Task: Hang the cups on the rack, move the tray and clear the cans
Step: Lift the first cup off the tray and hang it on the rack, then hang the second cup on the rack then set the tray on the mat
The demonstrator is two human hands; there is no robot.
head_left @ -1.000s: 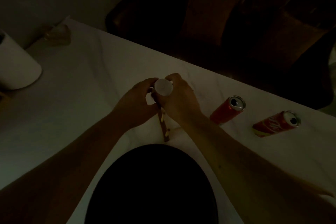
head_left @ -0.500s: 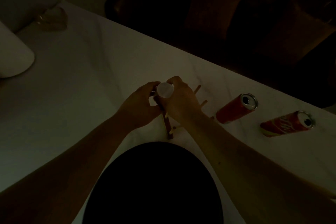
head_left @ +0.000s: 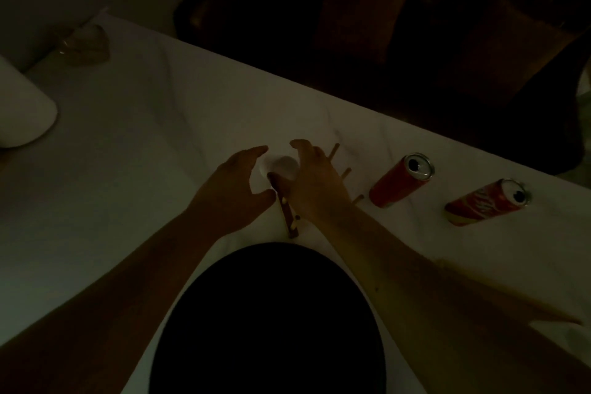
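The scene is dim. A wooden peg rack (head_left: 289,213) stands on the white table (head_left: 144,153), with pegs sticking out to its right. A small white cup (head_left: 281,166) sits on top of the rack. My left hand (head_left: 236,192) is just left of the cup, fingers spread and off it. My right hand (head_left: 315,182) is just right of the cup, fingers curled loosely and apart from it, covering part of the rack. Two red cans lie on their sides to the right: one (head_left: 399,181) near the rack, the other (head_left: 486,201) further right.
A large white rounded object (head_left: 22,112) lies at the left edge. A clear glass item (head_left: 83,45) stands at the table's far left corner. Dark chairs (head_left: 383,9) stand beyond the far table edge. A dark round shape (head_left: 265,323) fills the near foreground.
Both hands held the white cup over the rack earlier. Now they have let go and drawn apart, leaving the cup on the rack.
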